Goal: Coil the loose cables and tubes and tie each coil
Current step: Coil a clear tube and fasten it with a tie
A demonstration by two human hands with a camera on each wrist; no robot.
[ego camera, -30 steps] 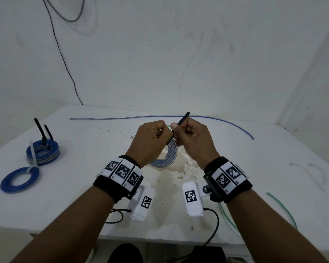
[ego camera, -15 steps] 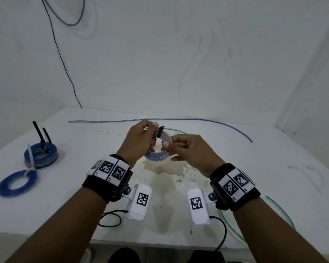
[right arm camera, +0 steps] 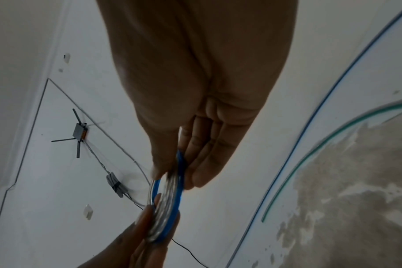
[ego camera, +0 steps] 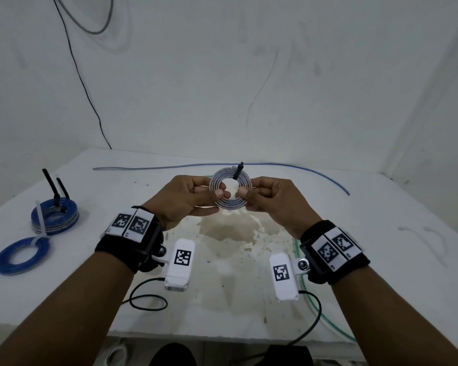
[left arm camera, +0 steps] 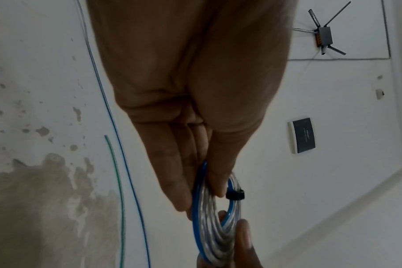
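Observation:
A small coil of clear and blue tube (ego camera: 229,204) is held upright above the table, facing me. A black cable tie (ego camera: 238,170) wraps its upper right part, its short end sticking up. My left hand (ego camera: 217,192) pinches the coil's left side between thumb and fingers. My right hand (ego camera: 245,192) pinches its right side the same way. In the left wrist view the coil (left arm camera: 212,226) shows edge-on with the black tie (left arm camera: 235,195) on it. The right wrist view shows the coil (right arm camera: 170,204) between both hands' fingertips.
A long blue tube (ego camera: 302,167) lies loose across the back of the white table (ego camera: 381,233). A green tube (ego camera: 317,310) runs off the front right edge. Two tied blue coils (ego camera: 54,217) (ego camera: 20,256) lie at the left. A black wire (ego camera: 148,302) loops under my wrists.
The tie's long black tail that my right hand pulled is gone from view. Both hands have moved apart and turned the coil upright to face me, higher above the table.

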